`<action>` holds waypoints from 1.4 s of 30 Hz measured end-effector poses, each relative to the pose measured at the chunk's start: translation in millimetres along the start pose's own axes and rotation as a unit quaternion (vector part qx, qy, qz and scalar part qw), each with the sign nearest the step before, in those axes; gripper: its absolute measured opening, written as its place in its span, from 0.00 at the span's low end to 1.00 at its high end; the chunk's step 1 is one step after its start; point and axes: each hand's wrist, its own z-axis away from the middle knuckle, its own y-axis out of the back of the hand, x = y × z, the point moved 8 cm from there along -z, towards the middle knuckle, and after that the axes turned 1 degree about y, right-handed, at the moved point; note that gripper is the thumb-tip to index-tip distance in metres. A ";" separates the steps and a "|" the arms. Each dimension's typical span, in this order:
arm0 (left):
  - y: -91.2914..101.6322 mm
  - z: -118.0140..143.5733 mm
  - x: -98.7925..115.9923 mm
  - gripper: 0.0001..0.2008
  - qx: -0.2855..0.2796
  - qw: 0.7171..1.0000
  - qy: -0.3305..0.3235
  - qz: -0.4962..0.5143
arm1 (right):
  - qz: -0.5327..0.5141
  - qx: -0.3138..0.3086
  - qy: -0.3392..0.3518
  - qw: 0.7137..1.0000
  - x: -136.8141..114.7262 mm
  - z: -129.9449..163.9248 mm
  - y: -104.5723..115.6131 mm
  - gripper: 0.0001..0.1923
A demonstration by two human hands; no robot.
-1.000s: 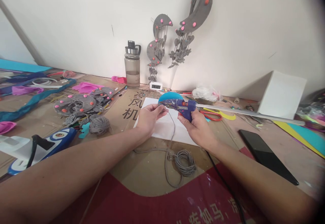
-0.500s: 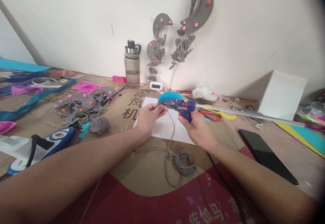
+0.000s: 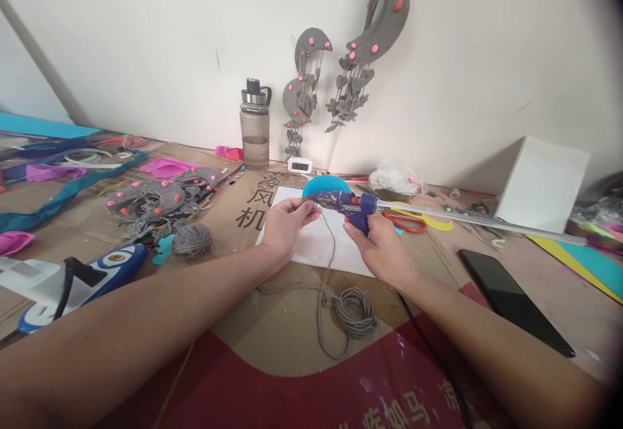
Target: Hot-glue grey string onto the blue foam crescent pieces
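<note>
My right hand is wrapped round the handle of a blue hot glue gun, with a long clear glue stick running out of its back to the right. The nozzle points left, at the fingertips of my left hand. Those fingers are pinched on the end of a grey cord, which hangs down over a white sheet of paper. Lower down, the cord meets a loose coil of grey cord on the cardboard. Behind the glue gun lies a blue round piece, partly covered.
Left of my hands are a ball of grey yarn, grey felt moons and a blue-white tool. Behind stand a water bottle and a small clock. Red-handled scissors and a phone lie right.
The view has shifted very slightly. Both hands, the glue gun and the grey cord keep nearly the same positions.
</note>
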 end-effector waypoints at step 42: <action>0.3 1.2 7.1 0.09 0.001 1.000 -0.022 0.022 | 0.006 -0.054 -0.180 0.982 50.1 -12.8 -10.9 0.13</action>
